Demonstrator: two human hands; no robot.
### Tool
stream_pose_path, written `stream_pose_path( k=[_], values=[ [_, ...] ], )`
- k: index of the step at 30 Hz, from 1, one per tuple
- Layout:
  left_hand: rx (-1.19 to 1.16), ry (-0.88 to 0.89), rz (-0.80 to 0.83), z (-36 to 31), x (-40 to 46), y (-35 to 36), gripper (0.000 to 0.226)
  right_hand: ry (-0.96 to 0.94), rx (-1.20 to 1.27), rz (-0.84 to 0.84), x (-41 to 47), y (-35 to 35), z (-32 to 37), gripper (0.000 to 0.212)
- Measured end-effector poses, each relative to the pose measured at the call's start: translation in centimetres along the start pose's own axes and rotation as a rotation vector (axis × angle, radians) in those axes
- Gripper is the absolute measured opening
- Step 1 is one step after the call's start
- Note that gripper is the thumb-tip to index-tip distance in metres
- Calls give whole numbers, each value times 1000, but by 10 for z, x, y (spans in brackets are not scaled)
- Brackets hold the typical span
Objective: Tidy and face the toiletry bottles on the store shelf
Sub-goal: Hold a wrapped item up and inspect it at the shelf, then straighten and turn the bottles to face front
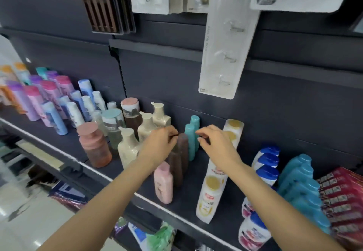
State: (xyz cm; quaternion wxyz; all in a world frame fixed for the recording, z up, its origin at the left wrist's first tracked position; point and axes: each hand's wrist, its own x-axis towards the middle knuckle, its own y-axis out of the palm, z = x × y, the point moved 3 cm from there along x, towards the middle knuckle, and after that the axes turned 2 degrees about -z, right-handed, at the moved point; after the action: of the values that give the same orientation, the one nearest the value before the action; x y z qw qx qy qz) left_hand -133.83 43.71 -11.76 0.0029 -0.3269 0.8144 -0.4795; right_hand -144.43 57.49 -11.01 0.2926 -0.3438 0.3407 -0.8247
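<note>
Shelf: dark grey shelf (198,182) with a pale front edge strip, running down to the right
Landmark: pink bottle (163,184), upright near the front edge
Behind it: brown bottles (179,158) in a row, teal bottles (191,138) beyond
Left of it: cream pump bottles (128,146), then a terracotta bottle (95,146), pastel bottles (49,101) far left
Right of it: white-and-yellow bottles (213,190) in a line, blue-capped bottles (267,164), teal-blue bottles (300,180), red packs (341,197) at the far right
</note>
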Motion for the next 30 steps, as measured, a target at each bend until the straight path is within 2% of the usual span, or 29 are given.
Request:
stream_pose_path(
  k=[3, 7, 11, 15, 20, 24, 30],
  values=[
    [183, 88, -80, 36, -14, -28, 26, 40, -36, 56, -12, 34, 27, 26],
    [356, 162, -52, 83, -22, -54, 58, 146, -73, 166, -25, 74, 51, 32],
    [415, 194, 107, 113, -26, -63, 77, 258, -120, 246, -34, 101, 60, 40],
    [421, 232, 230, 130, -24, -65, 79, 353, -133, 221, -40, 112, 67, 37],
    [402, 263, 259, 135, -23, -67, 77, 419, -121, 160, -42, 115, 74, 30],
    [395, 277, 270, 135, -21, -71, 73, 396, -45, 16, -40, 112, 89, 27],
    [260, 243, 284, 138, -16, -77, 60, 514, 381, -328, -40, 87, 114, 12]
  ],
)
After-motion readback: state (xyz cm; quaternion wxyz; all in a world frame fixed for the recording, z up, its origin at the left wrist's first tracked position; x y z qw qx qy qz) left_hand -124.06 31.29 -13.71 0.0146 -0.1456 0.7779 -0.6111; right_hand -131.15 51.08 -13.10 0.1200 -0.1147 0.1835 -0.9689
